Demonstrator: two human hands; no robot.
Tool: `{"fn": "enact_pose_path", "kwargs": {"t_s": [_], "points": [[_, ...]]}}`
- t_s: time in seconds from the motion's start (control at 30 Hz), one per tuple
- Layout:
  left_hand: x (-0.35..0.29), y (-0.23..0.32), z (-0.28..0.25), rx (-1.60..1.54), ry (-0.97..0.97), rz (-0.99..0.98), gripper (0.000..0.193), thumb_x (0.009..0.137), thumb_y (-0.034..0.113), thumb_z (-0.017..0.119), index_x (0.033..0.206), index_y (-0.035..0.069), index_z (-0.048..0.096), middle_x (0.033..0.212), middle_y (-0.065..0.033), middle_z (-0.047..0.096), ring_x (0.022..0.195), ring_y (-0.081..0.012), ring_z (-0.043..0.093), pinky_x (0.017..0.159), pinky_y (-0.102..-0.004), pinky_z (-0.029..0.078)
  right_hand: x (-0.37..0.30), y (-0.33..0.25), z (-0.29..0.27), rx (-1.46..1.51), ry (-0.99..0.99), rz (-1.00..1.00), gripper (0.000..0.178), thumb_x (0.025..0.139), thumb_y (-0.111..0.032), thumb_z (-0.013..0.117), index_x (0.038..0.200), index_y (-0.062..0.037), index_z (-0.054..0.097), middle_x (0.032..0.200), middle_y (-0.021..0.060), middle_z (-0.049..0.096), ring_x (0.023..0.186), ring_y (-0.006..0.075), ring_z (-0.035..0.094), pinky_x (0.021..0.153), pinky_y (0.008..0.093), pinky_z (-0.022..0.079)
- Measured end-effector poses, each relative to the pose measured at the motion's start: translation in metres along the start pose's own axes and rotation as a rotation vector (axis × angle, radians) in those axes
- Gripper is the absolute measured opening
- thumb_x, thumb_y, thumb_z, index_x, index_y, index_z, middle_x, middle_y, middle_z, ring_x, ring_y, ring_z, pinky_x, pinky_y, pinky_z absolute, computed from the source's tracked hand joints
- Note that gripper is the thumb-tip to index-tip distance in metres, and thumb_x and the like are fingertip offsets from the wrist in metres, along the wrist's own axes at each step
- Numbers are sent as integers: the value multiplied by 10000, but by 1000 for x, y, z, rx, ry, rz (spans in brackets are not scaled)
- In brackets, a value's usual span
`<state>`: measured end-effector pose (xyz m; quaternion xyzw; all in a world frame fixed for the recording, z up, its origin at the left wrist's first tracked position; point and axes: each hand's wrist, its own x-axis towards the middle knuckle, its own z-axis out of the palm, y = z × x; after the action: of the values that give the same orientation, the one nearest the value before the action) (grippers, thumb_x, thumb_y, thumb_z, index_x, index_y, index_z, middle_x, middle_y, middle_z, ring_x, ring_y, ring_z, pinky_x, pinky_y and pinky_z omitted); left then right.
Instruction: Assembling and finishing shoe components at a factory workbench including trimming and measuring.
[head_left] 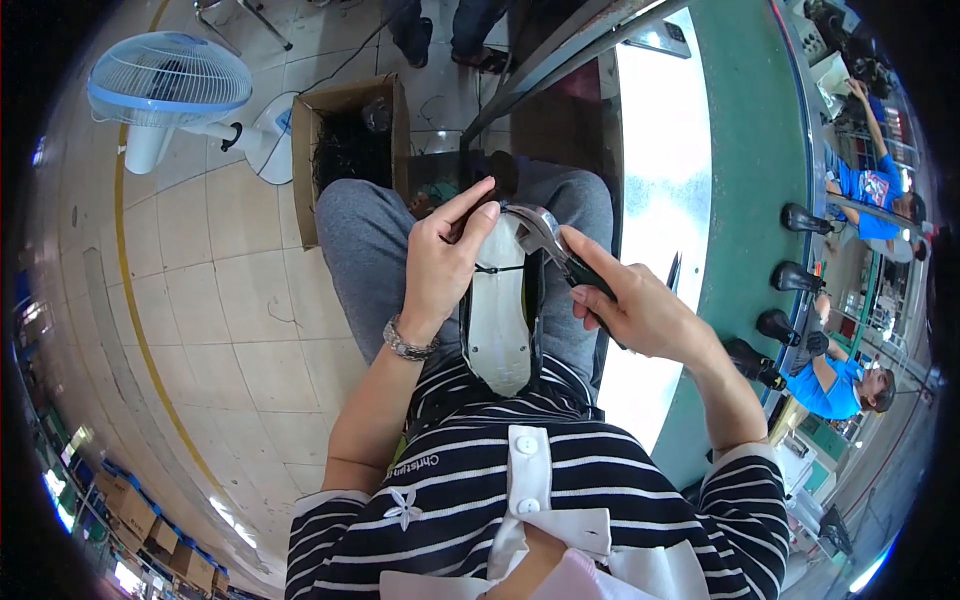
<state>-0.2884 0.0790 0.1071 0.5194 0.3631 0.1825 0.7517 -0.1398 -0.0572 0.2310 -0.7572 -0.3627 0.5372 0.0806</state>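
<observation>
Sole side up, a shoe [498,335] with a pale insole and dark upper edges lies in my lap, its toe pointing away from me. A thin black cord crosses the insole near the toe. My left hand [442,265] is at the left of the toe, thumb and forefinger closed on the upper's edge there. My right hand [645,310] is wrapped round the dark handles of lasting pliers [543,232]. The metal head of the pliers is against the right side of the toe; what its jaws grip is too small to tell.
A cardboard box [302,185] with black material stands beyond my left knee, beside a blue-and-white fan [170,85]. At my right run a shiny metal bench [660,150] and a green conveyor [745,130] with black boots [797,276]. Other people [835,385] are across it.
</observation>
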Motion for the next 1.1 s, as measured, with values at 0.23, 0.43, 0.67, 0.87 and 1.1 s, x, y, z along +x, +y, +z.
{"fn": "enact_pose_path", "kwargs": {"t_s": [0.23,0.43,0.67,0.87,1.1], "points": [[-4,-3,-1,140,26,149,352,938,175,632,1264,42,623,924,-19,705,660,-11,481,562,-193,402,3,-22,15,-220,650,-547,691,943,-93,544,1535,-204,206,822,230,636,560,345,626,558,422,510],[4,-12,-11,166,-30,197,344,936,163,611,1265,63,627,935,-30,699,662,-35,475,576,-207,401,19,-10,17,-422,517,-382,652,938,-97,561,1513,-220,278,669,141,600,534,288,617,494,376,497],[1,-10,-13,116,-81,128,366,929,173,619,1277,59,618,873,11,643,695,-18,482,603,-189,404,32,-1,40,-476,478,-204,669,919,-80,582,1507,-210,290,791,160,652,648,350,654,614,427,529],[-4,1,-12,98,-89,71,405,917,145,620,1311,56,595,949,18,654,762,-24,523,678,-185,440,19,-19,26,-366,660,-518,688,909,-67,585,1512,-209,284,800,163,657,643,350,651,607,432,523],[-10,-1,-15,-25,-235,44,479,883,65,638,1353,31,550,1160,-27,641,972,-79,571,886,-219,437,21,22,40,-244,495,-332,719,919,-59,562,1528,-198,207,844,201,681,647,378,651,627,440,519]]}}
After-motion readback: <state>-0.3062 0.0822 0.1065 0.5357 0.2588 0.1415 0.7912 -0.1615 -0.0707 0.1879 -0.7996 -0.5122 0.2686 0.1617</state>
